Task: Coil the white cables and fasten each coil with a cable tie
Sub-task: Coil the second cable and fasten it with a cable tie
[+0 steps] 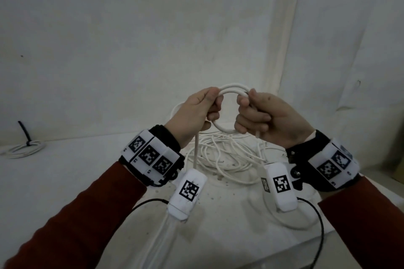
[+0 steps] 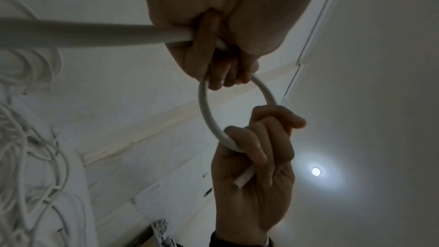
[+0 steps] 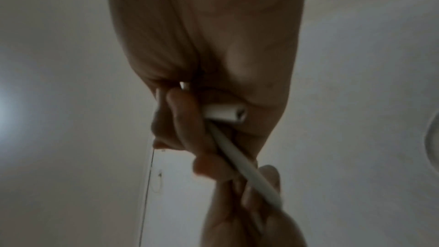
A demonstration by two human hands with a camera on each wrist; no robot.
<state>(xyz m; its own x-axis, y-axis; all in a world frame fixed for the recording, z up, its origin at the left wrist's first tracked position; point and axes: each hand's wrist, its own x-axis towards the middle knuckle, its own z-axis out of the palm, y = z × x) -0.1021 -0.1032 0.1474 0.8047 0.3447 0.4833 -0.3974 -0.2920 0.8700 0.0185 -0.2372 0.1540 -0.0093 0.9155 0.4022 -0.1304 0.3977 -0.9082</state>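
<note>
Both hands hold a small round loop of thick white cable (image 1: pixel 233 89) up above the table. My left hand (image 1: pixel 197 111) grips the loop's left side, and the cable's long run (image 1: pixel 196 153) hangs down from it. My right hand (image 1: pixel 260 116) grips the right side with fingers curled round it. In the left wrist view the loop (image 2: pixel 206 117) runs between both fists, and the cut cable end (image 2: pixel 244 178) sticks out below the right hand (image 2: pixel 256 157). The right wrist view shows that cable end (image 3: pixel 225 114) against my palm.
A tangled heap of thinner white cable (image 1: pixel 227 157) lies on the white table (image 1: pixel 65 177) just beyond my wrists. At the far left a finished coil (image 1: pixel 24 149) sits fastened with a black cable tie (image 1: pixel 25 132). White walls stand behind. The table's front edge is at lower right.
</note>
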